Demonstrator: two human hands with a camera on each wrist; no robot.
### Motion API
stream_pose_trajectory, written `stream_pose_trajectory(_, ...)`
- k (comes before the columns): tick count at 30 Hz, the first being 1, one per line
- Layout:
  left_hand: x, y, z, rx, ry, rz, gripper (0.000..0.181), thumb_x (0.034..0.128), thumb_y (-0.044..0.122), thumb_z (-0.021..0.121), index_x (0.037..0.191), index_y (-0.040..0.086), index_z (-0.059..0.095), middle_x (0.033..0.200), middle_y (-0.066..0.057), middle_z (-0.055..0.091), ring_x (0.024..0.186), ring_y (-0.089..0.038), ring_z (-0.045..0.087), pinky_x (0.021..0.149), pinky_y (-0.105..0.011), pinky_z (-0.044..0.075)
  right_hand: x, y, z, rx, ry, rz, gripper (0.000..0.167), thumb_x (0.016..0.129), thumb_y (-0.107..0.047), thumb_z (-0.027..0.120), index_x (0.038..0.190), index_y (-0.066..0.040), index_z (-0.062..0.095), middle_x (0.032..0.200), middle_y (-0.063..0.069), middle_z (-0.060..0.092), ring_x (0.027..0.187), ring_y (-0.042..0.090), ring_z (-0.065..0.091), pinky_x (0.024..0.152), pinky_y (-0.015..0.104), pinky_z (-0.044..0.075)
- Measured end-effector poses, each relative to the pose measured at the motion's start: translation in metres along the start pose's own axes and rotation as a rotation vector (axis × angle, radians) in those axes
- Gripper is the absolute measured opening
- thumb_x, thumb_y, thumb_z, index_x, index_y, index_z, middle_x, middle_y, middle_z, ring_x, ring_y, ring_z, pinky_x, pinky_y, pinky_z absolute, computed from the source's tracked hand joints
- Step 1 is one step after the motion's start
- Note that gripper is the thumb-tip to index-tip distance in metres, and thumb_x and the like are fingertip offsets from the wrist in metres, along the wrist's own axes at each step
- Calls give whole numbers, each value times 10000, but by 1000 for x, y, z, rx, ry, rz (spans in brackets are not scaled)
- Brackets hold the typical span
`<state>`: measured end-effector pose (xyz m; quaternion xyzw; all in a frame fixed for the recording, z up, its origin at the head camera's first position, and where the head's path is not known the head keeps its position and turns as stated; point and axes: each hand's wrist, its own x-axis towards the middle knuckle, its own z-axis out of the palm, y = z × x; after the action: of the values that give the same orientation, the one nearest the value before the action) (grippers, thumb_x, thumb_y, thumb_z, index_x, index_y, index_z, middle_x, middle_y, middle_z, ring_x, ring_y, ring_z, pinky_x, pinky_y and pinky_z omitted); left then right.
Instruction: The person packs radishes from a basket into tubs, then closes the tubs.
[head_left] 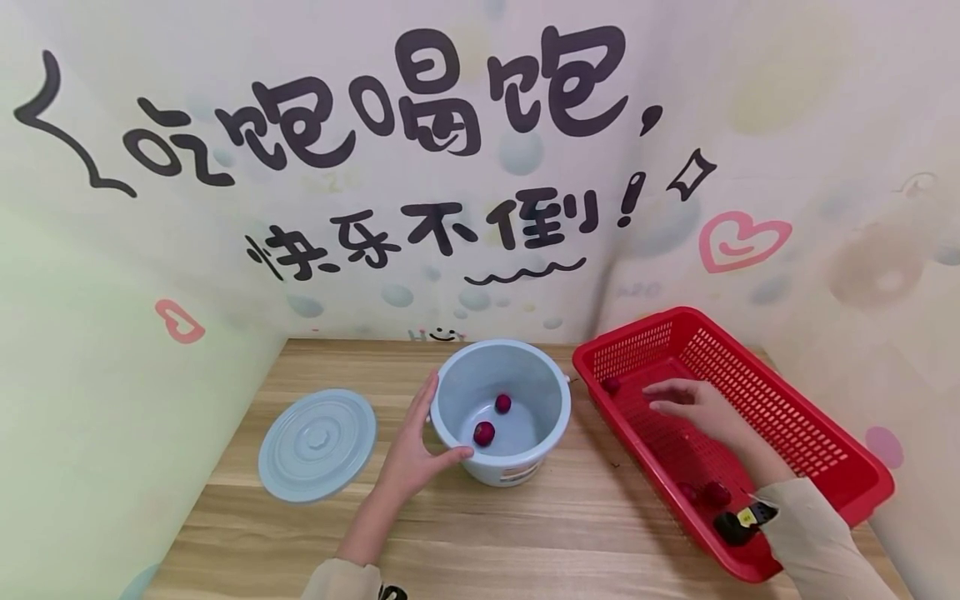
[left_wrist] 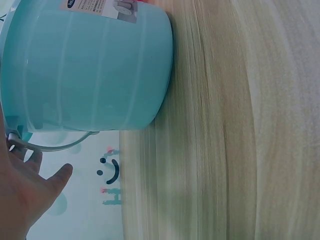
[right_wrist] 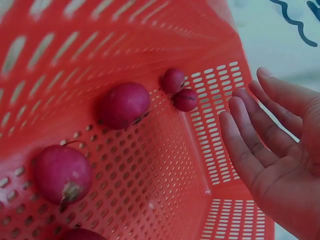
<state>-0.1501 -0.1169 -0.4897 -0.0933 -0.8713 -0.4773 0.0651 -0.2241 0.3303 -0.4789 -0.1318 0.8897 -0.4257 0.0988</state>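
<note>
Hovering over the basket, the fingers of the right hand [head_left: 693, 406] are loosely bent, slightly apart, nothing between them. In the right wrist view they point toward a pair of radishes [right_wrist: 185, 100] lying against each other by a slotted wall; larger-looking radishes [right_wrist: 125, 106] lie closer to that camera. Black wrist strap [head_left: 733, 527] near the basket's near end.

Left hand [head_left: 412, 458] touches the bucket [head_left: 536, 390] from its left: thumb by the near rim, index finger along the outer wall. Remaining fingers lie near the wire handle [left_wrist: 55, 148]; whether any hooks it, cannot tell.

Outward: two radishes [head_left: 484, 433] on the bucket floor, well apart from the wall lettering [head_left: 442, 92] behind. Red basket [head_left: 862, 493] right of the bucket, lid [head_left: 317, 439] flat to the left, all on the wood-grain table [head_left: 540, 542].

Risks (judged): round, smooth radishes may roll from a loose fingertip pinch. Low reach could knock the basket rim. Uneven thumb pressure might tip the bucket; a snagged handle could drag it.
</note>
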Motion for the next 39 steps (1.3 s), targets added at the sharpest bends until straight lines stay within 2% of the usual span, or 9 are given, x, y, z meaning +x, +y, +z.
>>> stream_pose_trajectory(7, 0, 1, 0, 1, 0, 4, 1159, 707, 280, 903, 1600, 334, 166, 1680, -54, 199, 1540, -343, 210, 1168, -640, 306, 0, 10, 3, 41, -46, 9, 394, 980, -249, 640, 1283, 2, 639, 1233, 228, 675, 940, -20, 613, 806, 291, 601)
stream_pose_trajectory(12, 0, -1, -1, 11, 0, 19, 1146, 706, 415, 887, 1602, 313, 179, 1676, -68, 210, 1537, -350, 216, 1167, -640, 311, 1, 16, 6, 59, -80, 21, 402, 975, -237, 647, 1283, 21, 632, 1234, 232, 671, 945, -40, 607, 809, 284, 592)
stream_pose_trajectory(15, 0, -1, -1, 12, 1, 24, 1151, 701, 485, 873, 1605, 277, 192, 1675, -69, 212, 1536, -355, 216, 1167, -644, 309, 0, 19, 7, 41, -103, 47, 405, 959, -263, 667, 1278, -13, 646, 1230, 201, 683, 974, 6, 616, 829, 283, 577)
stream_pose_trajectory(19, 0, -1, -1, 11, 0, 19, 1152, 701, 463, 879, 1606, 268, 192, 1677, -49, 208, 1537, -354, 211, 1166, -648, 306, 1, 22, 9, 29, -145, 48, 384, 948, -260, 677, 1264, -43, 660, 1218, 173, 691, 1025, 89, 613, 849, 301, 555)
stream_pose_trajectory(26, 0, 0, -1, 14, -1, 10, 1150, 702, 385, 891, 1607, 229, 197, 1678, -44, 204, 1536, -358, 215, 1165, -643, 311, 3, 28, 10, 112, -303, 20, 396, 955, -186, 655, 1310, -15, 622, 1267, 203, 660, 1069, 107, 576, 875, 332, 521)
stream_pose_trajectory(32, 0, 0, -1, 15, 3, 10, 1145, 704, 319, 896, 1607, 233, 198, 1676, -61, 209, 1534, -360, 219, 1166, -637, 313, 2, 33, 11, 150, -434, 3, 436, 956, -165, 645, 1347, 16, 580, 1298, 221, 639, 1104, 129, 600, 880, 264, 523)
stream_pose_trajectory(36, 0, 0, -1, 12, 5, 14, 1145, 702, 317, 898, 1606, 234, 201, 1675, -64, 212, 1534, -360, 218, 1169, -636, 309, 2, 36, 12, 168, -487, 9, 470, 940, -163, 665, 1350, 42, 564, 1290, 216, 636, 1076, 72, 620, 870, 216, 537)
stream_pose_trajectory(39, 0, -1, -1, 10, 6, 18, 1145, 701, 339, 896, 1606, 220, 204, 1675, -65, 212, 1533, -365, 219, 1167, -641, 308, 1, 36, 13, 167, -502, 24, 477, 926, -154, 681, 1347, 42, 568, 1274, 198, 641, 1068, 89, 617, 857, 220, 546)
